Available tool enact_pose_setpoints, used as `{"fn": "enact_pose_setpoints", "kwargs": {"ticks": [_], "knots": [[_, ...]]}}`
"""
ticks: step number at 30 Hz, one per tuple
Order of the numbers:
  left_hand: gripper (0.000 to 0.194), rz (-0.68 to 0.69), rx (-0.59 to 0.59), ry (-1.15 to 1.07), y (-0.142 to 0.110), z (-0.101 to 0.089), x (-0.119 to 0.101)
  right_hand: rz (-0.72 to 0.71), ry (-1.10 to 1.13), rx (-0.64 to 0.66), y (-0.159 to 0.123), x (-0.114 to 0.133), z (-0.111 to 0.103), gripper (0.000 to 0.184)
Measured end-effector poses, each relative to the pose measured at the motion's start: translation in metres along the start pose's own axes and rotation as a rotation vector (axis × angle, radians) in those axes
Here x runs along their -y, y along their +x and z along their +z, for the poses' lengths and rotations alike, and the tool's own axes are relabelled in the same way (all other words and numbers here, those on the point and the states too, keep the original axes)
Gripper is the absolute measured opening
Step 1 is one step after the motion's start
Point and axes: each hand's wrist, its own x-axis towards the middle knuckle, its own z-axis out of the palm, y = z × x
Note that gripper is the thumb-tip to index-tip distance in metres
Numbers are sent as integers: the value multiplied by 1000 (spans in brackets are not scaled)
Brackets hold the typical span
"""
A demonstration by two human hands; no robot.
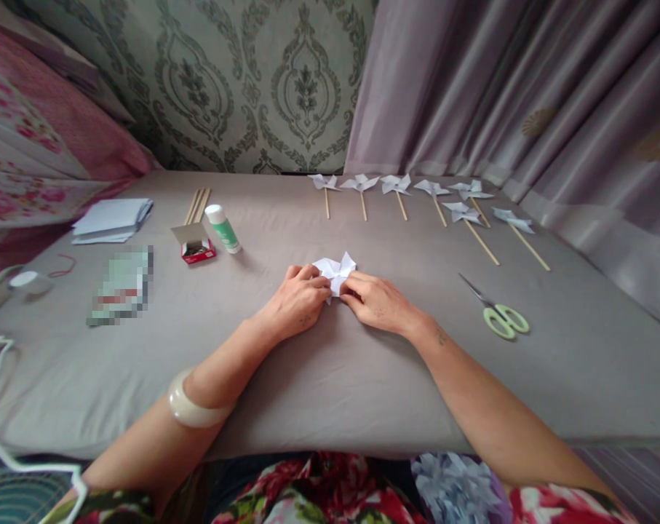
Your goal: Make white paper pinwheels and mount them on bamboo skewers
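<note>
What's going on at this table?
A person's left hand and right hand are both on a folded white paper, fingers gripping its edges. Seven white pinwheels on sticks lie toward the table's far right. Scissors lie right of the hands; a green-and-white tube is beside an open red box.

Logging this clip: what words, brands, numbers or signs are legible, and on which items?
None can be read.
White-and-green tube: label too blurred.
Small red box: print too small.
Packet: pixelated, unreadable.
White folded paper at the left hand and right hand: no writing visible.
</note>
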Motion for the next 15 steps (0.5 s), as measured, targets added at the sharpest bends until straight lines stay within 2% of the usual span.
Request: {"fn": "enact_pose_setpoints", "kwargs": {"ticks": [8, 15], "knots": [[27, -110, 52, -80, 3, -4, -4, 181, 163, -130, 6, 1, 12, 10], [28, -179, 44, -119, 4, -3, -6, 327, 224, -214, 8, 1, 19, 10]]}}
